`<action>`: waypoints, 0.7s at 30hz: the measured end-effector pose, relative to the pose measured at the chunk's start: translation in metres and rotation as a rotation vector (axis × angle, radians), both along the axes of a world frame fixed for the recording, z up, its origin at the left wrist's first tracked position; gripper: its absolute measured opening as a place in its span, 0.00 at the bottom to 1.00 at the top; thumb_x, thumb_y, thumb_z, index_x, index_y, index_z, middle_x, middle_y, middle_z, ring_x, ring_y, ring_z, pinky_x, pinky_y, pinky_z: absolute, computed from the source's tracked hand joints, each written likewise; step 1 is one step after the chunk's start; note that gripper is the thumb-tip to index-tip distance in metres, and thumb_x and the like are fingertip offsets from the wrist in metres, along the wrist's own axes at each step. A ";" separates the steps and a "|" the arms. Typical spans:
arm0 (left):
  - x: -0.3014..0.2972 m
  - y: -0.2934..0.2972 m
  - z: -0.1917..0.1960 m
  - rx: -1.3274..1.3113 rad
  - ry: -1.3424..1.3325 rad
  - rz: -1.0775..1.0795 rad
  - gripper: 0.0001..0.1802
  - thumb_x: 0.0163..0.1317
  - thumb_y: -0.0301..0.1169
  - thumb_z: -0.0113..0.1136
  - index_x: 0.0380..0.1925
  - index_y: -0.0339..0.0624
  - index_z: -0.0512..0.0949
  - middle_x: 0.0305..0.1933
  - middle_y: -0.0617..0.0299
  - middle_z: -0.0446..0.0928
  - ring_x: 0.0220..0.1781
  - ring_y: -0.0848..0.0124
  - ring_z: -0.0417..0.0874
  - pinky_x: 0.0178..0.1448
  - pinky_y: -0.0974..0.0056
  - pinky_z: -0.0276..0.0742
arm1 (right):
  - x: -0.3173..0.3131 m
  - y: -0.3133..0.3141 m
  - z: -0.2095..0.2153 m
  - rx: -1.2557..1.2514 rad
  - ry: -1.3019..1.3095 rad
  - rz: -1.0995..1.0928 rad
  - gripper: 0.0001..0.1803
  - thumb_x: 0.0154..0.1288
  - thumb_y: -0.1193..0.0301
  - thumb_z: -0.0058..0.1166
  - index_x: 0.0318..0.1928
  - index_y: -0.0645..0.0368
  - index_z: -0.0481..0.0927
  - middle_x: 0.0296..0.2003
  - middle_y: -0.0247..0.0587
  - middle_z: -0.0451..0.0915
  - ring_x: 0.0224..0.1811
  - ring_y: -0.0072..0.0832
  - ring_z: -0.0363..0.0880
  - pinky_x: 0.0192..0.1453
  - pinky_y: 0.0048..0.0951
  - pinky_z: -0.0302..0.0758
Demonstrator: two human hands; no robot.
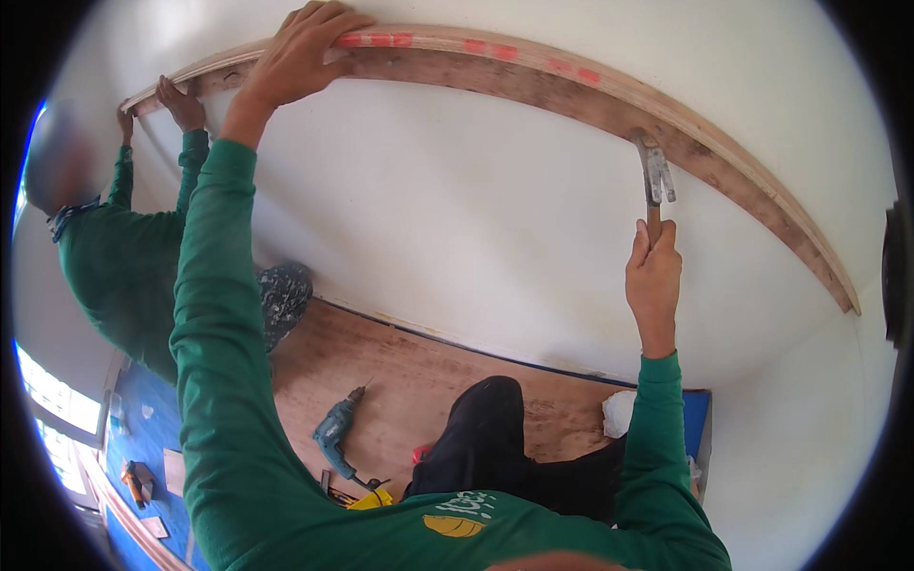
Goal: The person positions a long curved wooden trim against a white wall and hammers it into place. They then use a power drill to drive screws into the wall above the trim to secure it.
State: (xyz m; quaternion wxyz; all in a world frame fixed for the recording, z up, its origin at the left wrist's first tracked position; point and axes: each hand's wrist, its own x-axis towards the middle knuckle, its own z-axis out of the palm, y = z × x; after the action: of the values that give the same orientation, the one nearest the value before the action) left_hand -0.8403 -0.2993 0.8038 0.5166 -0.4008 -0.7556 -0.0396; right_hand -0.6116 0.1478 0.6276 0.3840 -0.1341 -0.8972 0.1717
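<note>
A long wooden board (457, 74), with a pale layered edge and red marks along its top, runs across the white wall. My left hand (303, 55) grips it toward the left, fingers over the upper edge and thumb on the brown face. In my right hand (654, 276) is a claw hammer (655, 171), closed round its wooden handle. The hammer stands upright, its head at the board's lower edge on the right; whether it touches cannot be made out. Farther left, a co-worker's hands (183, 103) are on the board's far end.
The co-worker (124, 247) in green crouches on my left. A teal power drill (335, 433) lies on the brown wooden surface (400, 366) near my bent knee (486, 409). An orange-and-black tool (137, 483) rests on blue flooring. A crumpled white thing (619, 413) sits by my right forearm.
</note>
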 end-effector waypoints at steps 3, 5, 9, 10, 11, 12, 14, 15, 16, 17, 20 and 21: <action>-0.024 -0.017 -0.008 0.078 0.005 -0.032 0.22 0.60 0.24 0.73 0.56 0.47 0.85 0.53 0.64 0.83 0.58 0.57 0.84 0.63 0.51 0.81 | 0.007 -0.020 0.003 -0.049 -0.006 0.025 0.16 0.88 0.60 0.51 0.49 0.62 0.69 0.26 0.62 0.81 0.31 0.64 0.85 0.32 0.60 0.75; -0.031 -0.017 -0.013 0.117 -0.001 -0.018 0.21 0.60 0.24 0.73 0.55 0.47 0.86 0.52 0.65 0.83 0.58 0.57 0.85 0.62 0.51 0.82 | 0.008 -0.043 0.005 -0.063 0.031 0.103 0.16 0.87 0.61 0.53 0.50 0.62 0.70 0.28 0.63 0.82 0.33 0.65 0.85 0.33 0.60 0.77; -0.030 -0.016 -0.012 0.139 -0.010 0.023 0.20 0.60 0.23 0.72 0.54 0.47 0.86 0.51 0.65 0.84 0.57 0.56 0.86 0.60 0.51 0.82 | -0.029 -0.098 0.035 0.366 0.120 0.485 0.17 0.83 0.61 0.60 0.51 0.60 0.70 0.31 0.61 0.84 0.34 0.61 0.86 0.35 0.56 0.81; -0.028 -0.016 -0.011 0.128 -0.030 0.011 0.19 0.61 0.24 0.72 0.53 0.46 0.87 0.51 0.63 0.84 0.57 0.55 0.85 0.61 0.51 0.82 | -0.046 -0.109 0.044 0.498 0.208 0.550 0.18 0.81 0.60 0.62 0.50 0.59 0.70 0.33 0.59 0.85 0.33 0.59 0.87 0.35 0.54 0.83; -0.027 -0.017 -0.009 0.118 -0.047 0.001 0.17 0.62 0.25 0.72 0.52 0.46 0.87 0.51 0.61 0.84 0.56 0.54 0.85 0.61 0.50 0.82 | -0.061 -0.117 0.052 0.455 0.109 0.540 0.18 0.81 0.60 0.63 0.50 0.59 0.70 0.33 0.58 0.85 0.33 0.57 0.87 0.33 0.53 0.82; -0.026 -0.017 -0.008 0.111 -0.063 -0.007 0.16 0.63 0.26 0.72 0.51 0.45 0.87 0.51 0.59 0.84 0.56 0.53 0.85 0.62 0.50 0.82 | -0.076 -0.123 0.059 0.427 0.041 0.545 0.18 0.80 0.59 0.63 0.49 0.58 0.71 0.34 0.56 0.85 0.32 0.56 0.87 0.32 0.52 0.82; -0.026 -0.016 -0.007 0.153 -0.063 -0.039 0.12 0.63 0.25 0.71 0.47 0.45 0.88 0.49 0.59 0.85 0.53 0.53 0.86 0.59 0.50 0.83 | -0.086 -0.131 0.063 0.453 0.049 0.589 0.18 0.81 0.58 0.63 0.48 0.58 0.71 0.33 0.53 0.86 0.30 0.54 0.87 0.30 0.50 0.82; -0.026 -0.016 -0.006 0.172 -0.063 -0.057 0.11 0.63 0.25 0.70 0.45 0.45 0.89 0.48 0.58 0.85 0.52 0.53 0.86 0.58 0.50 0.84 | -0.091 -0.132 0.065 0.500 0.118 0.624 0.18 0.81 0.58 0.63 0.48 0.58 0.71 0.32 0.52 0.86 0.29 0.54 0.86 0.28 0.49 0.81; -0.026 -0.015 -0.006 0.168 -0.051 -0.058 0.10 0.64 0.26 0.70 0.45 0.45 0.89 0.47 0.58 0.85 0.52 0.52 0.86 0.58 0.49 0.84 | -0.095 -0.133 0.066 0.548 0.211 0.652 0.18 0.82 0.58 0.62 0.47 0.58 0.71 0.31 0.51 0.86 0.27 0.53 0.86 0.27 0.48 0.81; -0.026 -0.015 -0.005 0.164 -0.042 -0.059 0.10 0.64 0.26 0.70 0.45 0.45 0.89 0.47 0.58 0.85 0.52 0.52 0.87 0.57 0.49 0.84 | -0.099 -0.134 0.068 0.590 0.198 0.676 0.18 0.82 0.58 0.61 0.47 0.58 0.71 0.30 0.51 0.85 0.26 0.53 0.86 0.26 0.48 0.81; -0.026 -0.014 -0.006 0.157 -0.037 -0.043 0.09 0.66 0.27 0.70 0.45 0.44 0.89 0.48 0.58 0.85 0.53 0.53 0.87 0.57 0.50 0.84 | -0.109 -0.138 0.080 0.654 0.104 0.610 0.18 0.84 0.57 0.59 0.49 0.59 0.71 0.29 0.50 0.85 0.26 0.53 0.86 0.26 0.49 0.81; -0.026 -0.013 -0.007 0.152 -0.043 -0.032 0.09 0.66 0.27 0.70 0.45 0.44 0.89 0.48 0.58 0.85 0.53 0.53 0.87 0.57 0.50 0.83 | -0.110 -0.142 0.084 0.627 -0.001 0.512 0.18 0.84 0.57 0.58 0.49 0.59 0.71 0.30 0.50 0.86 0.27 0.53 0.86 0.27 0.50 0.81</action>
State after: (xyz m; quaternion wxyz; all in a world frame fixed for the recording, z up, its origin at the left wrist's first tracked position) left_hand -0.8663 -0.3128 0.7970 0.5285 -0.3714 -0.7549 -0.1135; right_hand -0.7217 0.0057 0.7119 0.3505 0.2174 -0.9107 -0.0201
